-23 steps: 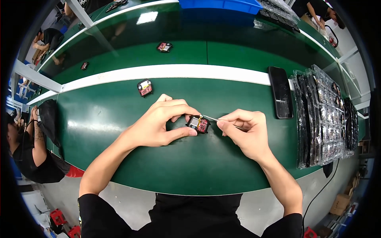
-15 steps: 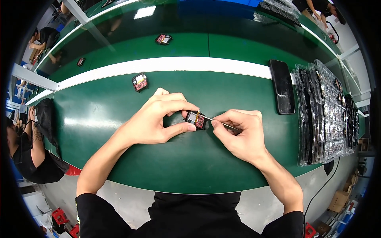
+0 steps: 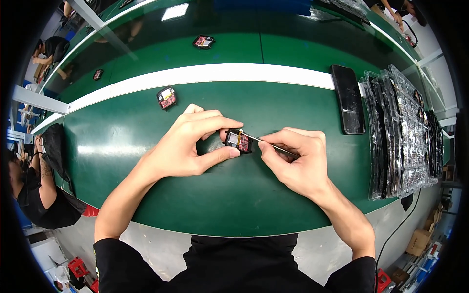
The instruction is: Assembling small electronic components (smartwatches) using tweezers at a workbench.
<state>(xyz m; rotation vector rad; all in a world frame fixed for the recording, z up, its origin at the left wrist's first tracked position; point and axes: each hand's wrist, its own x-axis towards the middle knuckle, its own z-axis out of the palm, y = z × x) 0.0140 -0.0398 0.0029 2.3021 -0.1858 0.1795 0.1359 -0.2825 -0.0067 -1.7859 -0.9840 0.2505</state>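
Note:
Between the thumb and fingers of my left hand [image 3: 198, 144] is a small black-cased electronic module [image 3: 239, 140] with a red circuit board, a silvery block and a yellow strip. It is held at the middle of the green bench. My right hand [image 3: 298, 156] closes round a thin metal tweezers-like tool [image 3: 276, 148], gripped like a pen. The tool's tip meets the module's upper edge by the yellow strip; exactly what it touches is too small to tell. A similar open module [image 3: 167, 98] lies on the bench beyond my left hand.
A black phone [image 3: 349, 100] leans over the white rail [image 3: 210, 74] at the back right. Beside it stand stacked clear plastic trays [image 3: 398, 134]. Past the rail lie two more modules, one [image 3: 203, 42] in the middle and one [image 3: 98, 74] farther left. A co-worker [image 3: 44, 195] sits at the left.
The view has shifted slightly. Both hands keep their grips, and the tool's tip stays at the module's upper edge, its shaft slightly steeper.

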